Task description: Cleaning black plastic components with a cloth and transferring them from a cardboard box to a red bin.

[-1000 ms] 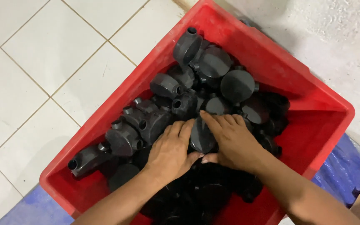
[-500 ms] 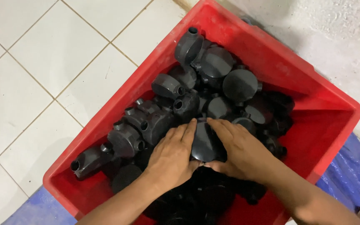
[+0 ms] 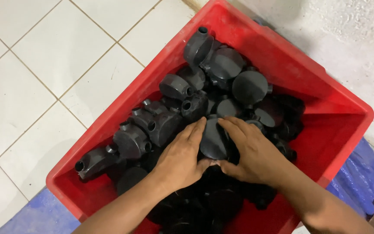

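— Black plastic fittings fill that red bin (image 3: 332, 93); round bodies with short pipe stubs, heaped every which way; both hands are on one of them.

— Which one?

— A round part (image 3: 213, 139) near the middle of the heap, domed face up; the left hand (image 3: 180, 158) cups its left edge, fingers stretched along the rim; the right hand (image 3: 253, 151) covers its right side, thumb tucked under the near edge; so it is clasped between two palms, not pinched.

— Is it free of the pile?

— Hard to tell; its lower half is hidden by the hands; neighbours press close, a stubbed fitting (image 3: 195, 105) just beyond the fingertips.

— How would you lift it well?

— I'd say straight up, evenly from both sides; the stubs look apt to snag on each other; a tilt might drag a neighbour along; a firm hold under the rim seems wiser than squeezing the smooth dome.
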